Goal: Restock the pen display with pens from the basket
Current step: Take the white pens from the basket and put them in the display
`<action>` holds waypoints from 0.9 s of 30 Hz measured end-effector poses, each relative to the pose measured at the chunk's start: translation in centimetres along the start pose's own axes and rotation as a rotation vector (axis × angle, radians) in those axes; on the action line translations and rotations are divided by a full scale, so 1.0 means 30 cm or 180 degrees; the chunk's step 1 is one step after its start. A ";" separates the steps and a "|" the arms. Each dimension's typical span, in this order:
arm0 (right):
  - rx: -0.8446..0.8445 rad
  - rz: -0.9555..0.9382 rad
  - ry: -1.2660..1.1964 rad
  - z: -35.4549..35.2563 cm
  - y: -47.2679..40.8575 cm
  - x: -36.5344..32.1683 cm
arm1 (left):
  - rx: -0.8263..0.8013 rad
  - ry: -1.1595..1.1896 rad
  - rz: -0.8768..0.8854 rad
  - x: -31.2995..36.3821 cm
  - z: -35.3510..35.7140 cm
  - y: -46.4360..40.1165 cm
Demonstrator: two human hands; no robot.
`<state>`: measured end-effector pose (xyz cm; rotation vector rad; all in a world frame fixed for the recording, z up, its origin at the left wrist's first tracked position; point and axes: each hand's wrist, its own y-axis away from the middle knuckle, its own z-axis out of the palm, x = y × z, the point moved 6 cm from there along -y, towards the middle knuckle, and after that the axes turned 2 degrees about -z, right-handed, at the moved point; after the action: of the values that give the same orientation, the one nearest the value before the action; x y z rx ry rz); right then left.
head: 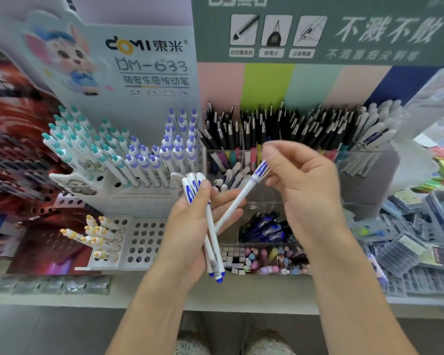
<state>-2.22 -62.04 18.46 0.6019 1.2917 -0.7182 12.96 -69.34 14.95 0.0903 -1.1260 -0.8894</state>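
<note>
My left hand [190, 226] grips a small bunch of white pens with blue clips [212, 242], tips pointing down. My right hand [300, 185] pinches the blue-striped cap end of one more white pen [241, 198], which slants down to the bunch and crosses it. Both hands hover in front of the clear acrylic pen display [364, 162], whose back compartments hold black pens [267, 124] and white pens [374, 134]. A few matching white pens [232, 178] lie in a lower front compartment. No basket is in view.
A white DOMI stand [128, 185] at the left holds teal- and purple-capped pens. Below it, a perforated tray [144, 239] carries yellow-capped pens. Dark blue pens [264, 230] and small erasers [267, 260] fill lower bins. Packaged stationery [420, 239] is piled at the right.
</note>
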 end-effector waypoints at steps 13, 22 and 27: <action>0.1019 -0.1535 0.0256 -0.041 -0.020 -0.086 | 0.0289 0.0113 0.0070 0.025 -0.098 0.003; 0.0261 -0.1544 0.1440 0.107 0.005 0.025 | 0.0277 0.0805 -0.0221 0.011 -0.115 -0.005; 0.0087 -0.1683 0.2255 0.127 -0.009 0.071 | 0.0249 0.0713 -0.0169 0.017 -0.116 -0.008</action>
<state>0.25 -65.37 17.06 0.5593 2.1480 -0.9989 15.70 -71.09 13.59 0.2788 -0.9521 -0.8595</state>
